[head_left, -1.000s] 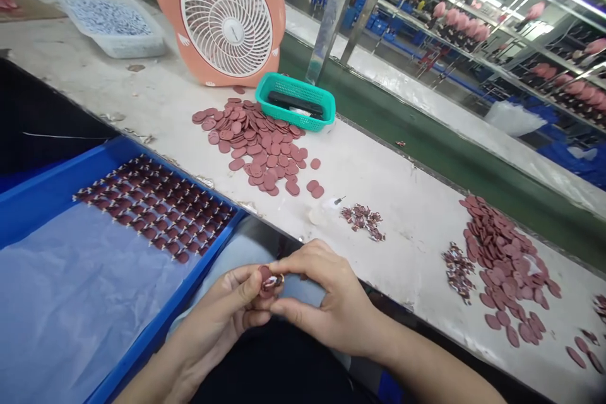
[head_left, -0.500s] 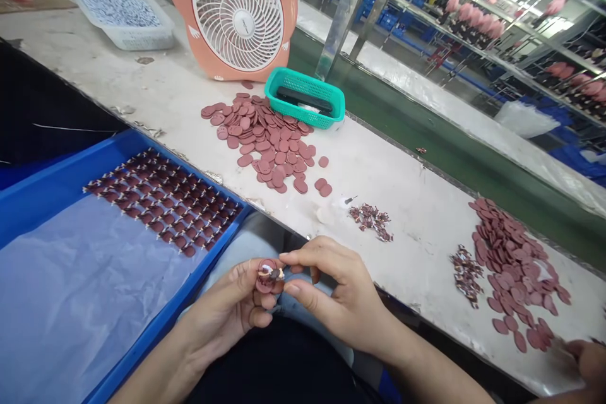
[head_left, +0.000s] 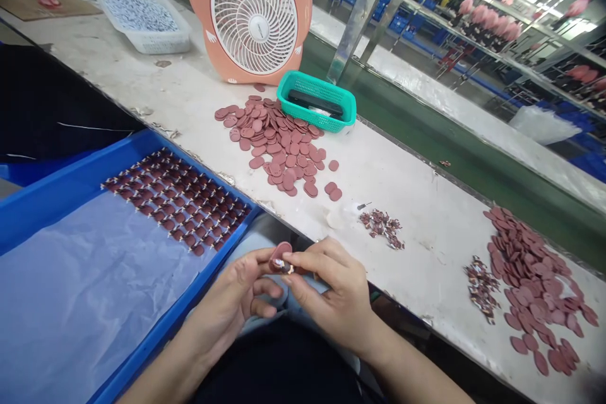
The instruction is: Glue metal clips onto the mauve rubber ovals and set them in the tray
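Your left hand (head_left: 222, 309) has lifted the maroon oval disc (head_left: 281, 254) since a moment ago. It sat lower and nearly face-on, and now it tilts higher, just short of the surface's (head_left: 416, 252) front edge, at about 12 o'clock from your lap. The left fingers (head_left: 261, 259) hold it in a narrow grip. A small white-and-dark fitting (head_left: 283, 263) shows on its face. Your right hand (head_left: 336, 290) has closed in from 3 o'clock, and its fingers (head_left: 307, 259) form a narrow pinch against that fitting; you can't tell from here whether they grip it or only touch it.

At 9 o'clock, the blue tray (head_left: 189, 303) carries rows of small maroon pieces (head_left: 177, 202) beside a sheet of clear plastic (head_left: 95, 284). At 1 o'clock, a heap of small parts (head_left: 381, 227) lies on the surface. At 11 o'clock sits a pile of loose discs (head_left: 269, 145), with a teal basket (head_left: 317, 101) just behind it. At 2 to 3 o'clock lies a second disc pile (head_left: 534, 284), a smaller heap of parts (head_left: 481, 287) just beside it.
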`<action>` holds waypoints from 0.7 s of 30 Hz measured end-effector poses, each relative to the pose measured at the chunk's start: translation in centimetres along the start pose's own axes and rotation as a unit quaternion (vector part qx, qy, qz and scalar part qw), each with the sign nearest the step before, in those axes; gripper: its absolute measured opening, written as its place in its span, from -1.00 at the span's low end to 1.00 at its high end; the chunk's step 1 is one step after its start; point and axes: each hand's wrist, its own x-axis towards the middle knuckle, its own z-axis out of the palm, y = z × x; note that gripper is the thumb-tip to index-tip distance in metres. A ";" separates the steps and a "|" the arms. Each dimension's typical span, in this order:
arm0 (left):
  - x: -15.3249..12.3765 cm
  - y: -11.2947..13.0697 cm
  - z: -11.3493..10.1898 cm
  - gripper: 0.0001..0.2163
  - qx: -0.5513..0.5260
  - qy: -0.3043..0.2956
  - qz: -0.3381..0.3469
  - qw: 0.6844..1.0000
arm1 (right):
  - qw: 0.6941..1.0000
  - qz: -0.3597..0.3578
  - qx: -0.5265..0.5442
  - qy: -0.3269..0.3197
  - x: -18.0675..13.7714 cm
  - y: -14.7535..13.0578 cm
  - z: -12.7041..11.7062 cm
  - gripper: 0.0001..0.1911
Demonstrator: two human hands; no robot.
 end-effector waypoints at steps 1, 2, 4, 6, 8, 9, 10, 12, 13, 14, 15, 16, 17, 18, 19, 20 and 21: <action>-0.1 -0.1 -0.1 -0.53 0.011 0.037 0.046 0.998 | 0.999 -0.022 -0.041 0.023 -0.2 0.3 0.5 -0.83; -0.2 -0.2 -0.1 -0.58 0.025 0.072 0.088 0.993 | 0.995 -0.049 -0.080 0.039 -0.3 0.5 1.1 -0.81; -0.4 -0.4 -0.2 -0.67 0.053 0.112 0.142 0.982 | 0.983 -0.110 -0.137 0.053 -0.6 1.0 2.3 -0.75; -0.5 -0.4 -0.2 -0.72 0.076 0.129 0.156 0.976 | 0.973 -0.154 -0.162 0.047 -0.7 1.5 3.4 -0.68; -0.4 -0.3 -0.1 -0.74 0.094 0.149 0.158 0.972 | 0.971 -0.170 -0.165 0.035 -0.7 1.8 4.4 -0.63; -0.4 -0.2 -0.1 -0.74 0.100 0.160 0.161 0.969 | 0.971 -0.170 -0.163 0.030 -0.7 1.9 4.9 -0.63; -0.4 -0.1 -0.2 -0.75 0.106 0.170 0.162 0.966 | 0.972 -0.170 -0.161 0.026 -0.6 1.9 5.2 -0.64; -0.4 0.0 -0.8 -0.75 0.117 0.185 0.164 0.962 | 0.972 -0.169 -0.159 0.020 -0.6 1.7 5.6 -0.67; -0.4 0.1 -1.3 -0.75 0.124 0.195 0.164 0.959 | 0.972 -0.172 -0.157 0.014 -0.6 1.6 5.6 -0.67; -0.3 0.2 -2.0 -0.74 0.136 0.207 0.164 0.955 | 0.972 -0.179 -0.155 0.003 -0.7 1.4 5.4 -0.68; -0.2 0.4 -3.0 -0.72 0.164 0.223 0.163 0.947 | 0.971 -0.189 -0.149 -0.008 -0.8 1.2 5.2 -0.68; -0.1 0.6 -4.3 -0.71 0.204 0.244 0.161 0.934 | 0.969 -0.199 -0.143 -0.019 -1.0 1.1 4.8 -0.68; 0.2 0.8 -5.8 -0.69 0.248 0.268 0.158 0.917 | 0.968 -0.207 -0.135 -0.028 -1.2 1.0 4.4 -0.68; 0.5 1.1 -7.4 -0.67 0.311 0.292 0.153 0.891 | 0.968 -0.211 -0.129 -0.032 -1.5 1.0 4.0 -0.69; 0.9 1.4 -9.1 -0.66 0.349 0.315 0.149 0.870 | 0.970 -0.209 -0.125 -0.031 -1.9 1.1 3.6 -0.70; 1.4 1.6 -10.9 -0.66 0.376 0.331 0.143 0.854 | 0.972 -0.200 -0.124 -0.027 -2.2 1.3 3.2 -0.70; 2.0 1.7 -12.5 -0.69 0.409 0.342 0.133 0.835 | 0.974 -0.188 -0.126 -0.023 -2.5 1.5 2.9 -0.69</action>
